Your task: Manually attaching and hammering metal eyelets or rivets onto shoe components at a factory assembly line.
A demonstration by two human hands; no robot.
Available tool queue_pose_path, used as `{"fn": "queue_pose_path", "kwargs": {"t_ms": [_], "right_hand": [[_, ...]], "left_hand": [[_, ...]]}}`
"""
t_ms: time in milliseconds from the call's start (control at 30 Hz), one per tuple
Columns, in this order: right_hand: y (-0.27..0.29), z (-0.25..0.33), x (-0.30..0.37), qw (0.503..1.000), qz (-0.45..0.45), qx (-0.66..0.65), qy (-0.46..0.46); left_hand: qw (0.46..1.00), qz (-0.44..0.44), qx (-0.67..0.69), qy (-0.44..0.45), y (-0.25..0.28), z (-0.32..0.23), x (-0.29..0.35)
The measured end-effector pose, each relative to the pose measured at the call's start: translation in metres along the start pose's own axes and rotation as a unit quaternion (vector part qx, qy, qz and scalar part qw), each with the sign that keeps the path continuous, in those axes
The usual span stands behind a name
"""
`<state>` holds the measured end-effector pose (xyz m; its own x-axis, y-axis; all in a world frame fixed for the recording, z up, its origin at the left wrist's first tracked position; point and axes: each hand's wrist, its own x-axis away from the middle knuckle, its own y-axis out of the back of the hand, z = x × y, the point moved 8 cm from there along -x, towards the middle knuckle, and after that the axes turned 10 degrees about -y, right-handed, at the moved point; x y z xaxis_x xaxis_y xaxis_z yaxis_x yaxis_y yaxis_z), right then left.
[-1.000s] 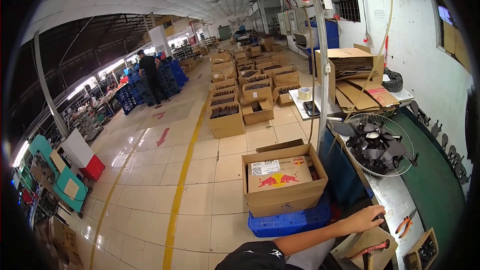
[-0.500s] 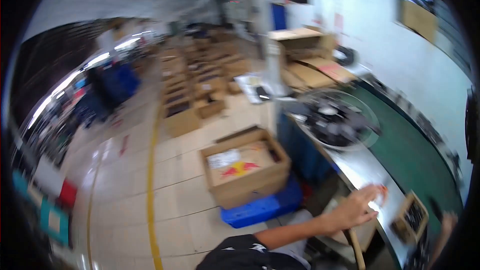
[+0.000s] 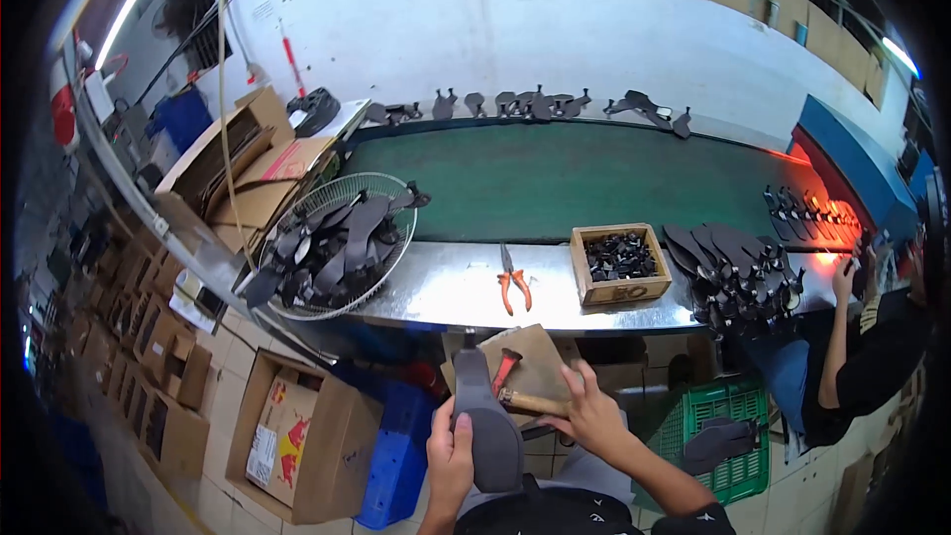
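Down at the far left of the frame there's a run of open cardboard boxes [image 3: 297, 436] on the floor, with a blue crate [image 3: 396, 456] just beside the biggest one. Above that, upper left, flattened cartons [image 3: 248, 178] are piled at the end of the counter [image 3: 436, 287], and next to them a round wire fan guard [image 3: 332, 243] is being used as a tray, full of dark shoe insoles.

Bottom centre is where the action is. The left hand [image 3: 451, 456] has its grip closed around a dark grey insole [image 3: 485, 426], held upright with the narrow end pointing up. Just right of it, the right hand [image 3: 592, 414] has its grip wrapped on the wooden handle of a hammer [image 3: 525, 399], which rests on a piece of brown cardboard [image 3: 535, 357] along with a red-handled tool [image 3: 505, 369].

On the shiny counter above, orange-handled pliers [image 3: 512, 282] lie flat, then a small wooden box [image 3: 619, 263] of little black parts, then a fanned heap of black insoles [image 3: 738, 272]. Behind it all runs a green conveyor belt [image 3: 575, 178].

Lower right, a green plastic basket [image 3: 723, 426] holds another dark piece, and at the far right edge another person in black [image 3: 872, 367] reaches a hand up to the counter.
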<state>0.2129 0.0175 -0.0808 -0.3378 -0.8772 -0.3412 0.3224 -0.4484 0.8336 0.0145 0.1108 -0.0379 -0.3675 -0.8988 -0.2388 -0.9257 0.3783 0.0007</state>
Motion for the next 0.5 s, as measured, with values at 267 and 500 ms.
{"fn": "queue_pose_path", "kwargs": {"t_ms": [267,500], "right_hand": [[0.015,-0.087,0.127,0.982,0.022,-0.02,-0.186],[0.057,-0.095,0.194,0.825,-0.069,-0.391,-0.402]], "left_hand": [[0.977,0.088,-0.179,0.078,-0.03,0.032,-0.001],[0.813,0.153,-0.469,-0.308,-0.121,-0.025,-0.073]]}}
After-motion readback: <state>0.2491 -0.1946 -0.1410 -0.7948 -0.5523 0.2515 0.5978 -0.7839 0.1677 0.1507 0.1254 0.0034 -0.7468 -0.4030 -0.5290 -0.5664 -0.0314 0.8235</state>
